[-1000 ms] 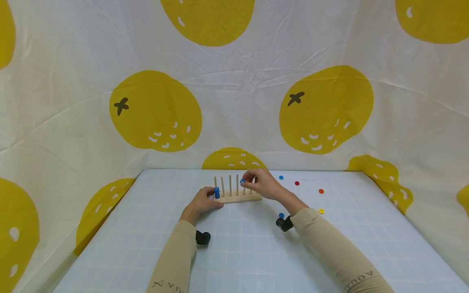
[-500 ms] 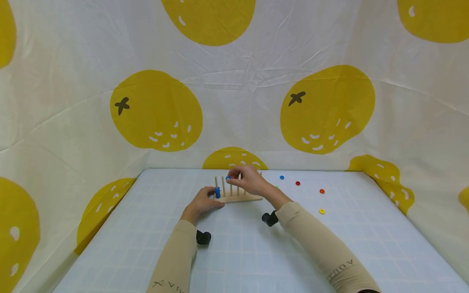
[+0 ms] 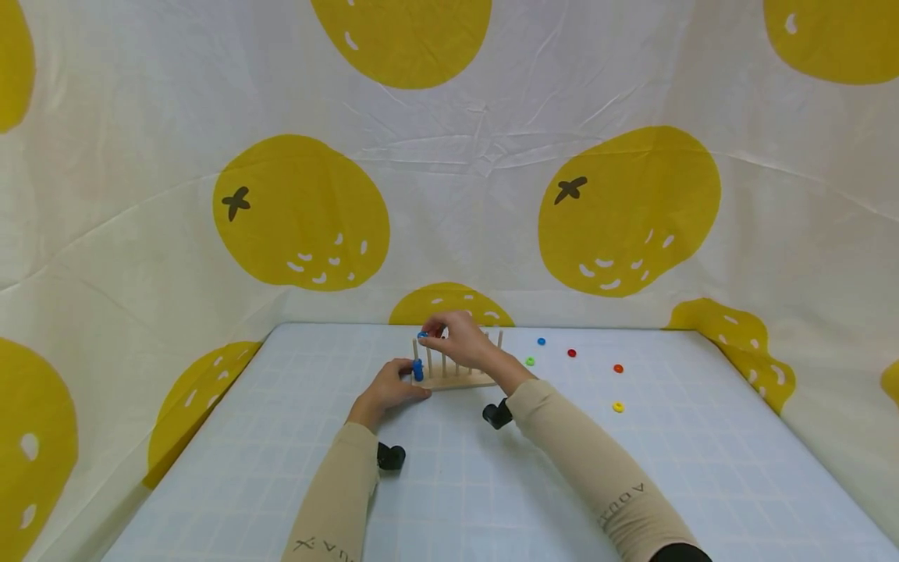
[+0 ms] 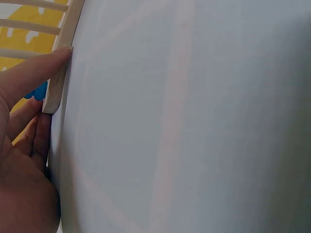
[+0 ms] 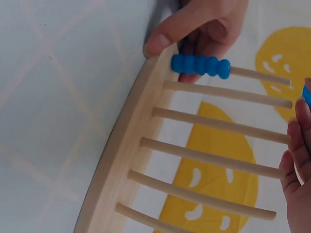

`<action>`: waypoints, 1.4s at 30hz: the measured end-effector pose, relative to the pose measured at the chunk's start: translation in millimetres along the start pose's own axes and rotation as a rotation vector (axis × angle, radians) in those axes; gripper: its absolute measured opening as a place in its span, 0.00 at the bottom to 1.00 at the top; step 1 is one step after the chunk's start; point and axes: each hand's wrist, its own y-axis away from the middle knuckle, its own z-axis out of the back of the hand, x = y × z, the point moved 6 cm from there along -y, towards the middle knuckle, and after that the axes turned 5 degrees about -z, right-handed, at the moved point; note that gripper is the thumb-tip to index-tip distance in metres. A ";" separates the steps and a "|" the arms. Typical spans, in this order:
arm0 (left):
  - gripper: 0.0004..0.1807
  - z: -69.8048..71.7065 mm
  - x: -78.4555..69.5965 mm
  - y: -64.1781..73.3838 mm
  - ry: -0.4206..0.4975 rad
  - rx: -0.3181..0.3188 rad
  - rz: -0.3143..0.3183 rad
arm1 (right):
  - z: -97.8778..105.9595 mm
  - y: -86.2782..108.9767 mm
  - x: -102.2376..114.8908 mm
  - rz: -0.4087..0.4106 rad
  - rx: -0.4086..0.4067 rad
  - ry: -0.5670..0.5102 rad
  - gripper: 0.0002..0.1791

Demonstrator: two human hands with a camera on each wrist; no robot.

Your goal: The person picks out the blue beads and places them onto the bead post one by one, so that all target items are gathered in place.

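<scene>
A wooden peg stand (image 3: 460,382) with a row of upright pegs rests on the table. Several blue rings (image 5: 200,65) are stacked on its leftmost peg. My left hand (image 3: 385,386) grips that end of the base, the thumb in front and the other fingers behind, as the left wrist view shows. Over the left pegs, my right hand (image 3: 460,342) pinches one more blue ring (image 3: 423,335) between thumb and fingers. In the right wrist view this ring is partly cut off at the edge, level with the peg tips and apart from them.
Loose rings lie to the right of the stand: green (image 3: 530,361), blue (image 3: 541,341), red (image 3: 572,353), orange (image 3: 618,368) and yellow (image 3: 618,407). A white curtain (image 3: 456,218) printed with yellow fruit hangs behind the table (image 3: 449,484).
My right hand has carried the pinched blue ring leftward along the peg tops, from the right pegs to the left end. The left hand keeps its grip on the stand.
</scene>
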 end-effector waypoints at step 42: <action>0.41 -2.5 9.4 -7.3 -0.037 -0.002 0.025 | -24.5 -9.9 -7.7 -0.057 0.058 0.181 0.10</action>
